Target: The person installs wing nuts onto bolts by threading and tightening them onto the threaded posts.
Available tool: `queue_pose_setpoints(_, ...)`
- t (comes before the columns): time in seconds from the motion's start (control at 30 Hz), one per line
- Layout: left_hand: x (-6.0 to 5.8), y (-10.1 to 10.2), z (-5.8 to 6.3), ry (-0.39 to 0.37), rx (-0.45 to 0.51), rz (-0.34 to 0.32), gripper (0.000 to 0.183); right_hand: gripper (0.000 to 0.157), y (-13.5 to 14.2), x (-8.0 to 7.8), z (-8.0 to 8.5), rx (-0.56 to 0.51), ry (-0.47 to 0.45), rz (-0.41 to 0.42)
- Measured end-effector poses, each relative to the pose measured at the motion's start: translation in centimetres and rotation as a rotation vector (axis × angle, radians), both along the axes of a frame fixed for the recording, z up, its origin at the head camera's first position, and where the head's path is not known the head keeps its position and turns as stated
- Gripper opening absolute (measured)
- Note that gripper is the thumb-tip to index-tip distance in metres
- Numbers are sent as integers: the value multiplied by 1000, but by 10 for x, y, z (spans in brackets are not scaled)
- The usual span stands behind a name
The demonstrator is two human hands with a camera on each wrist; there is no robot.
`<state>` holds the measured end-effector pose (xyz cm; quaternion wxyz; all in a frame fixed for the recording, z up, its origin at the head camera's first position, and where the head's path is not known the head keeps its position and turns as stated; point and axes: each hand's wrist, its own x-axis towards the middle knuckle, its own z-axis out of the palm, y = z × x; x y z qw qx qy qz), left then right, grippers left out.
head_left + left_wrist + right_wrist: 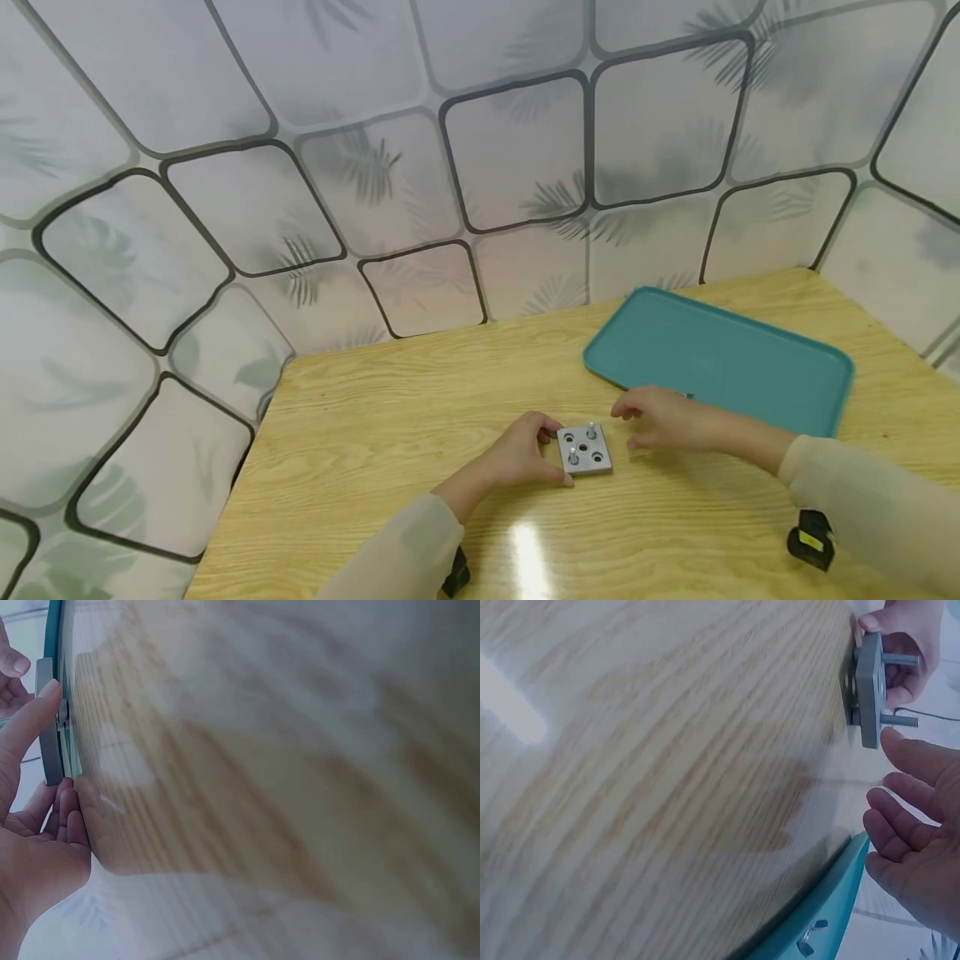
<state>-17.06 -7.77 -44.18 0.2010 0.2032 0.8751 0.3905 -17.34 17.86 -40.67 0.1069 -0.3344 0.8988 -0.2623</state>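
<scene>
A square grey metal plate (576, 461) lies face up near the middle of the table. Several round holes show in it, and two threaded bolts (900, 659) stand up from it. My left hand (517, 454) grips the plate's left side, thumb at the near edge and fingers at the far corner. To the right of the plate, my right hand (663, 421) hovers with loosely bent fingers and no object visible in it. In the right wrist view its thumb overlaps the plate's lower end. A small wing nut (811, 937) rests in the teal tray (712, 350).
The tray spans the back right of the wooden table (390, 433), behind my right hand. A patterned fabric wall (517, 158) rises along the table's back. Black wrist devices (812, 540) hang below both sleeves.
</scene>
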Motion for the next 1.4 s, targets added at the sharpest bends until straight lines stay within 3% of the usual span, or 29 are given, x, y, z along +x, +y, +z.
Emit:
queue_pose_setpoints(0.6,0,-1,-1,4,-19,-9,65,23,34,-16,8,129,250,70)
queue_pose_setpoints(1.0,-1,-1,-1,4,-19,-8,66,27,46,-19,12,192,224,56)
queue_pose_setpoints(1.4,0,1,-1,8,-17,-16,64,36,35,-10,-2,134,202,2)
